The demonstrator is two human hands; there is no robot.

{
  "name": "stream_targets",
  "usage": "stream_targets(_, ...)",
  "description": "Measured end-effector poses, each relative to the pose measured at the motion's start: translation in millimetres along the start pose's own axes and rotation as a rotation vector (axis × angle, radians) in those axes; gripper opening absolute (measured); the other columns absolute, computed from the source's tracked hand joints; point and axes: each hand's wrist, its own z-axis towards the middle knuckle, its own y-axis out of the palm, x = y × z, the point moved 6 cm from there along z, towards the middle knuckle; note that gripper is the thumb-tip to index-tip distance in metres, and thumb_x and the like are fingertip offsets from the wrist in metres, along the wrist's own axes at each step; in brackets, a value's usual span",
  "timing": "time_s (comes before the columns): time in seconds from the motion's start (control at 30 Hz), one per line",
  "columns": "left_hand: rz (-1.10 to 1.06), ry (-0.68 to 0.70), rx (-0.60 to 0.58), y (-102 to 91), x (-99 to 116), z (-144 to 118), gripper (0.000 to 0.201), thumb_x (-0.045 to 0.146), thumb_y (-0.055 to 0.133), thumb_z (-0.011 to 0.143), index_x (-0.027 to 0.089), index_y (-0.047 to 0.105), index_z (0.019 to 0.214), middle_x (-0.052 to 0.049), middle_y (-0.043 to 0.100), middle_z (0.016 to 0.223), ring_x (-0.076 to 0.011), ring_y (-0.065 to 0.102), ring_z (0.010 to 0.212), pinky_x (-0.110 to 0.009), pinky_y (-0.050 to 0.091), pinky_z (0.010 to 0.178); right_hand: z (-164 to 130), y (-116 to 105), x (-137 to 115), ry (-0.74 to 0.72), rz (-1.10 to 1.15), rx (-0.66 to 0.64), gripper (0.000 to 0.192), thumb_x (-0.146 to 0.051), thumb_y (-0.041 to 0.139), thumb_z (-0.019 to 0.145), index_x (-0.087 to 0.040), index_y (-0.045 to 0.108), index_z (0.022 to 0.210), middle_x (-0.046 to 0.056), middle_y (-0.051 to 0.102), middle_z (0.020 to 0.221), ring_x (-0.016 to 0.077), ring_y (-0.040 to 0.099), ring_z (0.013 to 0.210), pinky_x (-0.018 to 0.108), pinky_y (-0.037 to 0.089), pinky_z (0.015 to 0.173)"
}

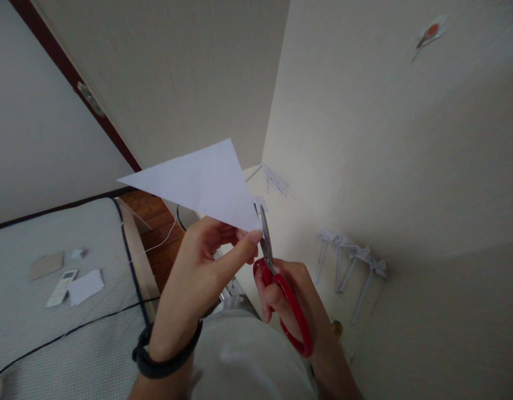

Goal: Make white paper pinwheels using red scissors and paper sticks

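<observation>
A white paper triangle (198, 180) is pinched near its lower right corner between the thumb and fingers of my left hand (214, 261), which has a dark band on the wrist. My right hand (293, 294) grips red-handled scissors (295, 316), with fingers through the loops. The scissor blades point upward, slightly parted, beside the paper's right edge and close to my left thumb. Whether the blades touch the paper I cannot tell.
On the white surface below lie thin paper sticks (277, 180) and several folded paper shapes on stems (360, 255). To the left, a mat (114, 355) bears a remote control (61, 289), white paper pieces (86, 288) and a dark cable (93, 320). Walls rise ahead and to the right.
</observation>
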Motion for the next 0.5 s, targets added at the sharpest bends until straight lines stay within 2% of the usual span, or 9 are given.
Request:
stream_targets(0.27,0.009,0.044,0.013,1.8,3.0,-1.3,0.009,0.02,0.071,0.075,0.02,0.066,0.068,0.004,0.065,0.06,-0.0111,0.061,0.054,-0.019,0.051,0.053,3.0,-2.3,-4.0,-0.028,-0.006,0.032,0.066,-0.085,0.054,0.07,-0.021,0.05,0.058,-0.002,0.049,0.052,0.0121,0.043,0.049,0.025,0.033,0.046)
stream_targets(0.5,-0.072,0.139,-0.057,3.8,4.2,0.9,0.009,0.015,0.066,0.079,0.02,0.066,0.072,0.007,0.061,0.058,-0.0073,0.057,0.051,-0.016,0.046,0.049,1.8,-3.2,-2.2,-0.063,0.059,0.033,0.065,-0.083,0.06,0.067,-0.02,0.05,0.056,-0.003,0.048,0.054,0.0111,0.04,0.05,0.024,0.03,0.046)
